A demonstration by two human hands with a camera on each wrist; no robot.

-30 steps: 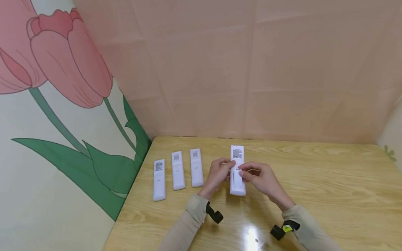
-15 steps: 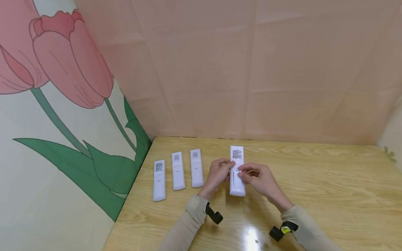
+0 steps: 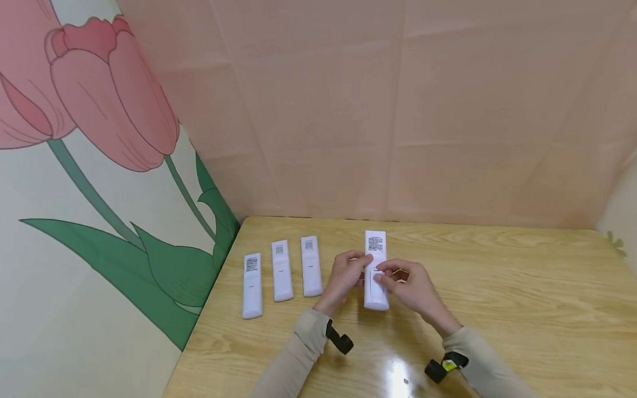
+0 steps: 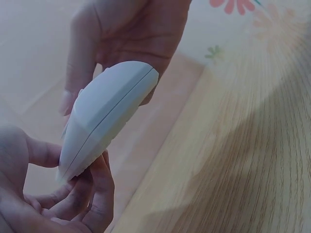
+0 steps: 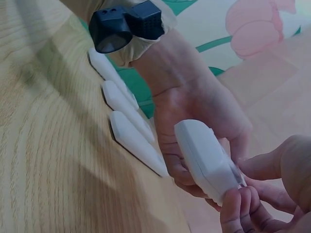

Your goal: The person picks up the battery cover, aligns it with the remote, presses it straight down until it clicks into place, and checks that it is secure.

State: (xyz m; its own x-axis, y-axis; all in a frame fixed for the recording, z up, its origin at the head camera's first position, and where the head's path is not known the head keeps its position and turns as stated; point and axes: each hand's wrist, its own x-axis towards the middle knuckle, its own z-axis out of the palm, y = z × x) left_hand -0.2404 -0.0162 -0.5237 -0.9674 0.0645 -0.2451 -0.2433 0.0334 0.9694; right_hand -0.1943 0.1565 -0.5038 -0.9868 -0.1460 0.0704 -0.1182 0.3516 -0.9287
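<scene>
A white remote control (image 3: pixel 376 245), back side up with a printed label, is held above the table. My left hand (image 3: pixel 347 271) grips its left edge, the thumb on the back and the fingers curled beneath, as the left wrist view shows. The thumb and index finger of my right hand (image 3: pixel 414 284) are at the upper end of its battery cover (image 3: pixel 376 291), the thumb pressing on it. A thin dark line runs along the cover's left side. In the right wrist view the remote's rounded end (image 5: pixel 197 141) faces the camera; the right hand's fingertips partly hide the cover.
Three more white remotes, the left one (image 3: pixel 253 286), the middle one (image 3: pixel 282 271) and the right one (image 3: pixel 311 267), lie face down left of my hands on the wooden table (image 3: pixel 510 284). A tiny dark speck (image 3: pixel 406 381) lies near the front. A pink cloth wall (image 3: pixel 324 102) stands behind.
My right thumb has shifted slightly left across the battery cover, and the cover looks flatter against the remote. My left hand and the three remotes on the table stay put.
</scene>
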